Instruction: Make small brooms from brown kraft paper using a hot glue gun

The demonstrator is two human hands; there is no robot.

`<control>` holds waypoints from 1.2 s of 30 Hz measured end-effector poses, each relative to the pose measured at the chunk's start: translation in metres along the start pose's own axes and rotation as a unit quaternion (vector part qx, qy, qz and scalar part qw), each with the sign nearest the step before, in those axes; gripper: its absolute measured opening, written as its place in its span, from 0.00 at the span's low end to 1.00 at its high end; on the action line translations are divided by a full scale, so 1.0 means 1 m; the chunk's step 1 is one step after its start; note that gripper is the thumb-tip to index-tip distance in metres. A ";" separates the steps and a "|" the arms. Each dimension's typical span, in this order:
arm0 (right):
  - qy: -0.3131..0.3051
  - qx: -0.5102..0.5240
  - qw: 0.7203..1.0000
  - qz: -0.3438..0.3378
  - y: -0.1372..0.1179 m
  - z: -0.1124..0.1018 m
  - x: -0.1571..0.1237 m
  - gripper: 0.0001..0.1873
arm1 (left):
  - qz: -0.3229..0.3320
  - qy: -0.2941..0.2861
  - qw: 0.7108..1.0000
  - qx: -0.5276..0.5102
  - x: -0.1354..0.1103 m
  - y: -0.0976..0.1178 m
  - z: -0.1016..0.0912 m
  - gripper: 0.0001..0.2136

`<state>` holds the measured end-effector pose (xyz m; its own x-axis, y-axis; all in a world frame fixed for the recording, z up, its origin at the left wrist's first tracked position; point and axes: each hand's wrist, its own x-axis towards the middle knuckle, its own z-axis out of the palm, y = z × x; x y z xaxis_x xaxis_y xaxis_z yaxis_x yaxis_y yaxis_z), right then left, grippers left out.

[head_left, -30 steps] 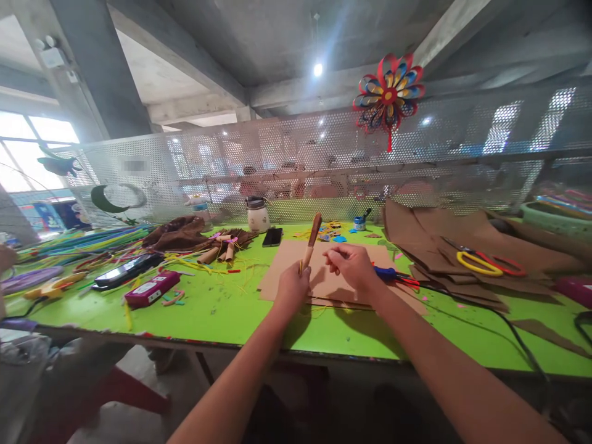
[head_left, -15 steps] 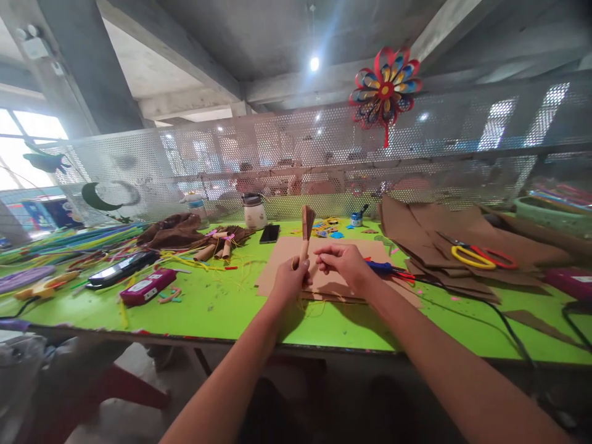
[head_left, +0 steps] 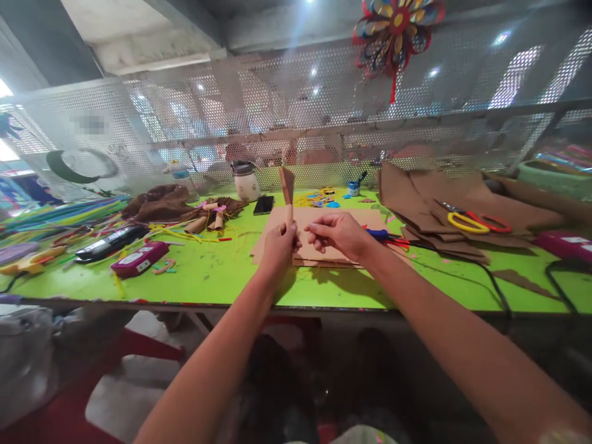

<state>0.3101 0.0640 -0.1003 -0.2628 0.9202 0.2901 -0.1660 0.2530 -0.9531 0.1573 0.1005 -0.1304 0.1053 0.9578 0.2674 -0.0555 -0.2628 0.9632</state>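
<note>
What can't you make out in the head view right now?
All in the head view:
- Lower end of the brown paper piece: hidden by the left hand.
- Whether the right hand pinches a thread: too small to tell.
- Top of the hanging flower: cut off by the top edge.
- Far end of the rightmost magenta box: cut off by the right edge.

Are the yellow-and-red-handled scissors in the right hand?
No, the scissors lie on the brown paper, apart from the right hand.
</note>
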 end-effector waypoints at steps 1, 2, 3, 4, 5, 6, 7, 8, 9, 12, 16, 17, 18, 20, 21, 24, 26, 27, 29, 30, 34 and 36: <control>-0.028 -0.039 0.999 0.007 -0.003 0.002 -0.003 0.08 | 0.005 0.015 1.000 -0.008 0.002 0.000 -0.001 0.11; -0.058 -0.092 0.994 0.010 -0.007 0.003 -0.007 0.07 | 0.009 0.030 0.999 -0.016 0.004 0.000 -0.002 0.11; -0.087 -0.159 0.983 0.006 -0.010 0.005 -0.013 0.07 | 0.012 0.046 0.999 -0.024 0.005 0.000 -0.003 0.11; -0.113 -0.235 0.965 -0.007 -0.013 0.006 -0.021 0.10 | 0.014 0.060 0.998 -0.033 0.006 0.001 -0.004 0.10; -0.133 -0.313 0.940 -0.027 -0.014 0.007 -0.031 0.12 | 0.015 0.072 0.996 -0.042 0.007 0.002 -0.004 0.09; -0.146 -0.389 0.908 -0.056 -0.014 0.007 -0.044 0.14 | 0.015 0.082 0.995 -0.049 0.008 0.003 -0.004 0.08; -0.156 -0.452 0.874 -0.087 -0.013 0.007 -0.058 0.15 | 0.014 0.088 0.995 -0.055 0.008 0.004 -0.004 0.07; -0.163 -0.499 0.844 -0.114 -0.010 0.007 -0.074 0.16 | 0.012 0.091 0.994 -0.060 0.008 0.005 -0.004 0.07; -0.171 -0.533 0.818 -0.132 -0.007 0.007 -0.092 0.16 | 0.010 0.092 0.994 -0.064 0.007 0.006 -0.004 0.07; -0.113 -0.614 0.756 -0.196 0.001 0.001 -0.146 0.18 | 0.004 0.086 0.994 -0.074 0.005 0.009 -0.003 0.05; -0.005 -0.643 0.729 -0.234 -0.014 -0.016 -0.199 0.03 | -0.001 0.069 0.995 -0.077 0.002 0.011 0.000 0.05; 0.029 -0.643 0.728 -0.237 -0.021 -0.021 -0.206 0.10 | -0.003 0.063 0.995 -0.076 0.002 0.011 0.001 0.05; 0.062 -0.642 0.726 -0.238 -0.028 -0.024 -0.210 0.14 | -0.006 0.057 0.996 -0.073 0.001 0.012 0.002 0.05; 0.103 -0.632 0.730 -0.239 -0.038 -0.028 -0.210 0.16 | -0.008 0.046 0.997 -0.066 0.001 0.011 0.004 0.05; 0.109 -0.622 0.738 -0.237 -0.039 -0.028 -0.206 0.14 | -0.008 0.042 0.997 -0.060 0.000 0.011 0.005 0.05; 0.082 -0.582 0.781 -0.211 -0.029 -0.021 -0.182 0.05 | -0.001 0.028 0.999 -0.035 -0.002 0.012 0.005 0.07; 0.073 -0.550 0.812 -0.180 -0.018 -0.014 -0.157 0.11 | 0.010 0.014 1.000 -0.008 -0.005 0.013 0.005 0.08; 0.075 -0.527 0.830 -0.165 -0.013 -0.011 -0.142 0.13 | 0.017 0.007 1.000 0.008 -0.007 0.015 0.004 0.09; 0.088 -0.465 0.869 -0.141 -0.009 -0.005 -0.108 0.14 | 0.037 -0.001 0.999 0.040 -0.011 0.019 0.004 0.09; 0.095 -0.424 0.892 -0.122 -0.009 -0.002 -0.091 0.15 | 0.047 -0.003 0.997 0.056 -0.013 0.021 0.004 0.09; 0.147 -0.266 0.951 -0.063 -0.023 0.004 -0.032 0.23 | 0.084 -0.025 0.990 0.106 -0.024 0.030 0.006 0.11; 0.176 -0.190 0.964 -0.054 -0.034 0.004 -0.012 0.27 | 0.100 -0.042 0.982 0.158 -0.030 0.033 0.007 0.13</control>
<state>0.3154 0.0435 -0.0710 0.0864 0.9100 0.4055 0.2030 0.3824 -0.9014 0.1591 0.0622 -0.1064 0.2050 0.8744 0.4397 0.2262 -0.4794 0.8479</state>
